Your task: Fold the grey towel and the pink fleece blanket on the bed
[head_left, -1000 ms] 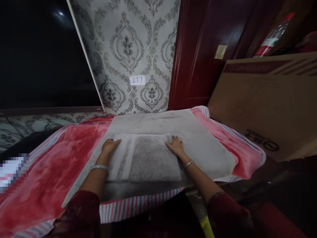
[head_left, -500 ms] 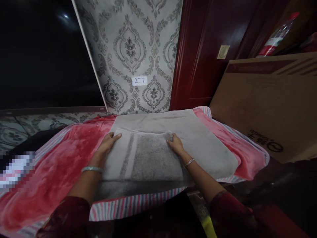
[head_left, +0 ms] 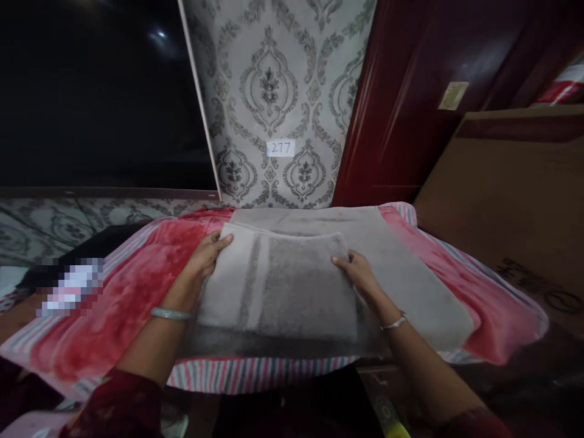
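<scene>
A folded grey towel (head_left: 305,286) with a pale band and a darker stripe at its left is held up between both hands. My left hand (head_left: 208,252) pinches its upper left corner, thumb on the front. At the upper right edge, my right hand (head_left: 358,271) grips it with the thumb in front and the fingers hidden behind. The towel hangs just over a flat light-grey cloth (head_left: 410,292), which lies on a red plush blanket (head_left: 137,286) with a striped border.
A dark television screen (head_left: 100,97) stands at the left, before patterned wallpaper (head_left: 269,55). A paper label (head_left: 280,148) reads 277. At the right are a dark red door panel (head_left: 401,121) and a large cardboard box (head_left: 506,201), with a partly seen bottle (head_left: 563,85) above it.
The view has turned left, so the scene sits farther right. Both hands still hold the towel, which now looks slightly raised and more spread out.
</scene>
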`<state>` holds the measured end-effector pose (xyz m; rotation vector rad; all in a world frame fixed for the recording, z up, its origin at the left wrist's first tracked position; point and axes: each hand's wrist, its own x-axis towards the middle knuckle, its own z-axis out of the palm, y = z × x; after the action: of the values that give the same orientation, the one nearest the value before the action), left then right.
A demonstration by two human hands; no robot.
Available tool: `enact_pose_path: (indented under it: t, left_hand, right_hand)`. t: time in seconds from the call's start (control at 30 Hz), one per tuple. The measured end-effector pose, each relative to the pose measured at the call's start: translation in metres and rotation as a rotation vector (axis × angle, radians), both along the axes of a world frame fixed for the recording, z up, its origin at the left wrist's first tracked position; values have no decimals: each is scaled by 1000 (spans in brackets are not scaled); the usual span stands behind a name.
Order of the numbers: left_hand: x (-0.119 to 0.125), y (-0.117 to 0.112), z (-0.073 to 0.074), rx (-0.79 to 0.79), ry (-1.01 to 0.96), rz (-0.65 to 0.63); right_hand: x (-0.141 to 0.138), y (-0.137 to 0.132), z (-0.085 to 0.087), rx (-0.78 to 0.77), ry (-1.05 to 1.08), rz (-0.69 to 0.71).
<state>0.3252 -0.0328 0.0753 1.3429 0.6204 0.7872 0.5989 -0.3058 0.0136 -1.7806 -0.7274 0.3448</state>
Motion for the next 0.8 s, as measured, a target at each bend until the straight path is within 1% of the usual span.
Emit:
enact_pose_path:
  t: [0.07, 0.13, 0.17, 0.2, 0.23, 0.27, 0.3, 0.37, 0.43, 0.5, 0.57, 0.63, 0.7, 0.8]
  left_hand:
    - [-6, 2, 12, -6, -12, -8]
    - [-8, 7, 21, -2, -25, -17]
    - [-6, 11, 22, 1, -14, -3]
    - [-4, 14, 20, -1, 17, 27]
    - [-1, 17, 14, -11, 66, 64]
    - [2, 19, 4, -28, 128, 104]
    - [5, 19, -8, -48, 192, 139]
    - [7, 18, -38, -77, 292, 176]
    - [7, 15, -65, -64, 347, 201]
    - [7, 14, -82, -17, 400, 250]
    - [10, 15, -90, 60, 461, 317]
    - [16, 16, -92, 151, 532, 374]
    - [22, 15, -90, 234, 602, 404]
    - [26, 9, -84, 315, 684, 405]
  right_hand:
    - [14, -6, 22, 65, -15, 6]
    - [32, -3, 42, 122, -7, 33]
    - [40, 2, 48, 130, -10, 53]
    - [47, 9, 50, 104, -25, 59]
    - [52, 17, 48, 45, -46, 52]
    - [54, 25, 42, -35, -67, 32]
    - [54, 32, 32, -122, -86, 4]
    - [46, 43, 5, -252, -104, -39]
    - [35, 45, -21, -309, -137, -33]
    - [24, 44, -39, -393, -246, -34]
    - [18, 42, -46, -501, -391, -46]
    - [14, 42, -44, -582, -511, -58]
    - [12, 46, -39, -627, -607, -67]
    - [9, 56, -32, -677, -720, -48]
